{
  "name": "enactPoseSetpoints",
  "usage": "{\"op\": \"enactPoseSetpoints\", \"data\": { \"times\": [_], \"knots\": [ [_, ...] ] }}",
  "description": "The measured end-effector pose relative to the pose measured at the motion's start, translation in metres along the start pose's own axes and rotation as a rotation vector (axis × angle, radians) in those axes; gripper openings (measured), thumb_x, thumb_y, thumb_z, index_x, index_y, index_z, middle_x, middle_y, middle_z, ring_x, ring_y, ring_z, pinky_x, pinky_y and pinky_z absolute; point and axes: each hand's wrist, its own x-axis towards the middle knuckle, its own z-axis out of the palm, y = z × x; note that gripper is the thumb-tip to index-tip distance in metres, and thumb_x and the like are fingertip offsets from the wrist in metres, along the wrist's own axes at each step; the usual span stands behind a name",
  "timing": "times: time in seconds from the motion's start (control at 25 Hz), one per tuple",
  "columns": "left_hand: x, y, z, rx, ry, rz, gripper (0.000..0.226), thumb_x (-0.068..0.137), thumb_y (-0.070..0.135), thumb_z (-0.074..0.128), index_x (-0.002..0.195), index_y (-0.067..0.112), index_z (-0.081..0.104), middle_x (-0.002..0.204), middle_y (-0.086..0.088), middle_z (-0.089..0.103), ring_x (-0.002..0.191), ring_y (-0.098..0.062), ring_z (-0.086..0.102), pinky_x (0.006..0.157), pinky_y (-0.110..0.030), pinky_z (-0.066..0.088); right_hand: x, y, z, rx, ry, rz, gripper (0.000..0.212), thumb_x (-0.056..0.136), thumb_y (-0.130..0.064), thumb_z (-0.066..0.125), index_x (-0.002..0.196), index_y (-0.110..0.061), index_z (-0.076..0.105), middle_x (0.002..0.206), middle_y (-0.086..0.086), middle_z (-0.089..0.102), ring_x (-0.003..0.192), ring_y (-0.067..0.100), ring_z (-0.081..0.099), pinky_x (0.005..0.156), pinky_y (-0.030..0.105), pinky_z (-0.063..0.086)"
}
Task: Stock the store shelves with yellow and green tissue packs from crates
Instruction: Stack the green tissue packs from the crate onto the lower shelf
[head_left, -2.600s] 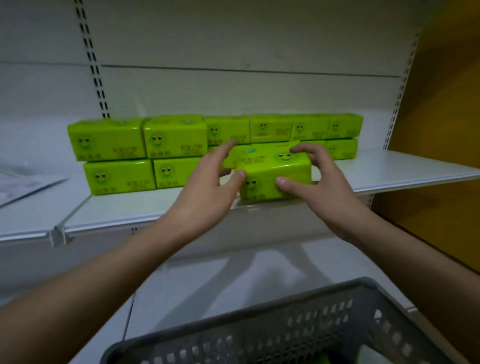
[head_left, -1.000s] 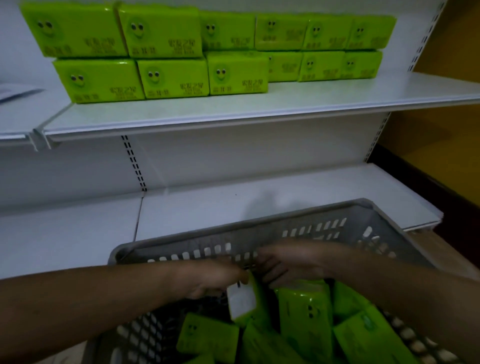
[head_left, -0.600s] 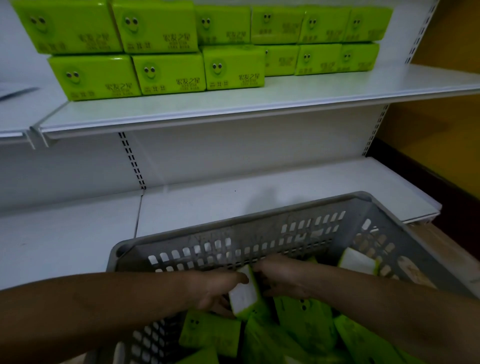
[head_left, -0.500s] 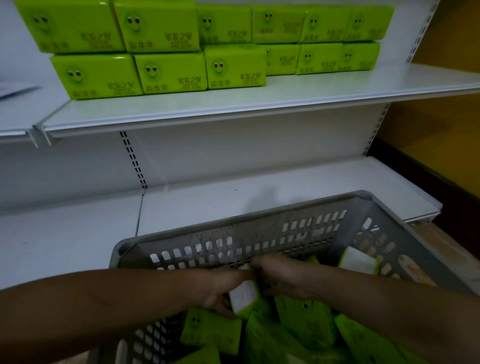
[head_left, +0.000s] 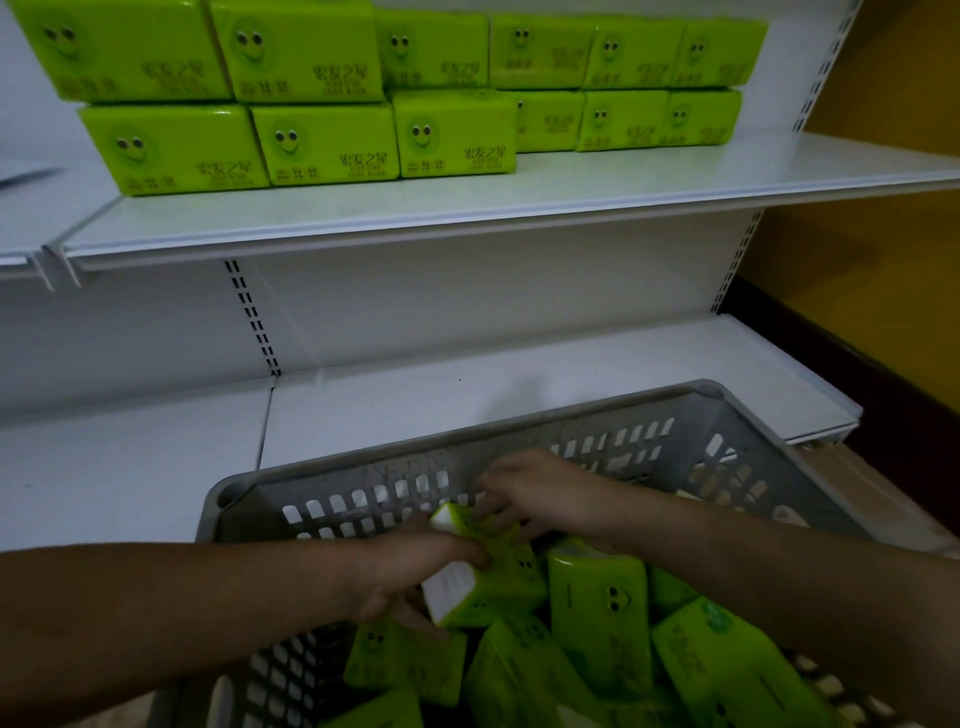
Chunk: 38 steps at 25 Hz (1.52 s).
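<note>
Both my hands are inside the grey crate (head_left: 524, 441). My left hand (head_left: 410, 577) grips the white near end of a green tissue pack (head_left: 498, 571), and my right hand (head_left: 530, 493) holds its far end. The pack is tilted and raised a little above several loose green packs (head_left: 597, 618) lying in the crate. On the upper shelf (head_left: 519, 208) stand two stacked rows of green packs (head_left: 327, 140) with smiley faces.
The white lower shelf (head_left: 519, 384) lies just behind the crate. A perforated upright (head_left: 254, 322) divides the back panel. A yellow wall with a dark skirting (head_left: 883, 312) closes off the right side. Something flat lies on the shelf at far left (head_left: 21, 174).
After placing a pack on the upper shelf, both hands dropped into the crate. They have gripped one green pack and lifted and turned it slightly in the last half second.
</note>
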Motion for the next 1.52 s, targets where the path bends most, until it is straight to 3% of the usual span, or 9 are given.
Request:
{"op": "enactPoseSetpoints", "data": {
  "times": [0.24, 0.36, 0.52, 0.72, 0.96, 1.08, 1.28, 1.4, 1.52],
  "knots": [
    [-0.029, 0.036, -0.005, 0.058, -0.089, 0.081, 0.039, 0.079, 0.027, 0.074, 0.115, 0.025, 0.057, 0.111, -0.015, 0.070, 0.087, -0.029, 0.070, 0.064, -0.037, 0.059, -0.003, -0.016, -0.043, -0.126, 0.170, -0.171, 0.024, 0.096, -0.020, 0.051, 0.080, -0.021, 0.070, 0.082, -0.005, 0.072, 0.076, 0.013, 0.064, 0.065, 0.028, 0.050],
    [-0.039, 0.056, -0.014, 0.042, -0.214, 0.234, 0.058, 0.073, 0.022, 0.073, 0.126, 0.029, 0.051, 0.115, -0.010, 0.070, 0.080, -0.027, 0.070, 0.054, -0.032, 0.057, -0.019, -0.025, -0.068, -0.270, 0.048, -0.196, 0.025, 0.096, -0.037, 0.055, 0.098, -0.018, 0.071, 0.094, -0.005, 0.071, 0.085, 0.011, 0.065, 0.074, 0.027, 0.050],
    [-0.045, 0.075, -0.028, -0.067, -0.293, 0.401, 0.065, 0.074, 0.012, 0.070, 0.133, 0.029, 0.046, 0.122, -0.011, 0.066, 0.085, -0.029, 0.069, 0.054, -0.032, 0.057, -0.041, -0.034, -0.094, -0.009, -0.205, -0.122, 0.048, 0.081, -0.046, 0.061, 0.120, -0.019, 0.062, 0.118, 0.005, 0.069, 0.108, 0.024, 0.066, 0.097, 0.045, 0.051],
    [-0.053, 0.092, -0.031, -0.166, -0.313, 0.514, 0.071, 0.069, 0.024, 0.074, 0.135, 0.031, 0.048, 0.129, -0.011, 0.062, 0.091, -0.029, 0.068, 0.055, -0.030, 0.058, -0.045, -0.045, -0.111, 0.169, -0.152, -0.273, 0.060, 0.067, -0.040, 0.081, 0.120, -0.020, 0.061, 0.127, 0.014, 0.064, 0.117, 0.033, 0.061, 0.102, 0.057, 0.044],
    [-0.078, 0.152, -0.037, 0.265, 0.211, 1.114, 0.109, 0.053, 0.029, 0.089, 0.141, 0.049, 0.028, 0.147, 0.007, 0.033, 0.112, -0.021, 0.064, 0.075, -0.032, 0.059, -0.051, -0.103, -0.137, 0.309, 0.168, -0.491, 0.054, 0.085, -0.035, 0.065, 0.134, -0.019, 0.052, 0.128, 0.010, 0.064, 0.120, 0.031, 0.060, 0.103, 0.057, 0.043],
    [-0.094, 0.193, -0.044, 0.521, 0.415, 1.298, 0.090, 0.054, 0.047, 0.083, 0.132, 0.049, 0.038, 0.140, 0.010, 0.034, 0.126, -0.009, 0.049, 0.091, -0.028, 0.054, -0.053, -0.144, -0.149, 0.322, 0.249, -0.574, 0.043, 0.089, -0.038, 0.061, 0.130, -0.025, 0.056, 0.124, 0.003, 0.067, 0.117, 0.029, 0.062, 0.102, 0.056, 0.044],
    [-0.101, 0.252, -0.066, 0.400, 0.717, 1.329, 0.075, 0.057, 0.046, 0.085, 0.123, 0.041, 0.051, 0.127, 0.006, 0.056, 0.110, -0.020, 0.061, 0.093, -0.047, 0.052, -0.046, -0.202, -0.147, 0.413, 0.410, -0.903, 0.043, 0.088, -0.041, 0.065, 0.127, -0.039, 0.047, 0.126, 0.002, 0.057, 0.103, 0.019, 0.064, 0.082, 0.044, 0.057],
    [-0.101, 0.276, -0.071, 0.368, 0.864, 1.354, 0.072, 0.065, 0.041, 0.085, 0.128, 0.035, 0.050, 0.120, 0.008, 0.060, 0.103, -0.020, 0.062, 0.089, -0.042, 0.053, -0.029, -0.220, -0.142, 0.459, 0.407, -1.061, 0.047, 0.073, -0.036, 0.078, 0.114, -0.041, 0.056, 0.134, 0.011, 0.054, 0.107, 0.025, 0.066, 0.076, 0.039, 0.057],
    [-0.095, 0.290, -0.081, 0.658, 1.238, 1.260, 0.066, 0.074, 0.051, 0.075, 0.132, 0.033, 0.049, 0.126, 0.005, 0.059, 0.114, -0.025, 0.050, 0.093, -0.039, 0.043, 0.000, -0.229, -0.142, 0.486, 0.478, -1.043, 0.048, 0.075, -0.018, 0.082, 0.112, -0.034, 0.055, 0.128, 0.017, 0.058, 0.095, 0.025, 0.067, 0.077, 0.036, 0.058]
  ]
}}
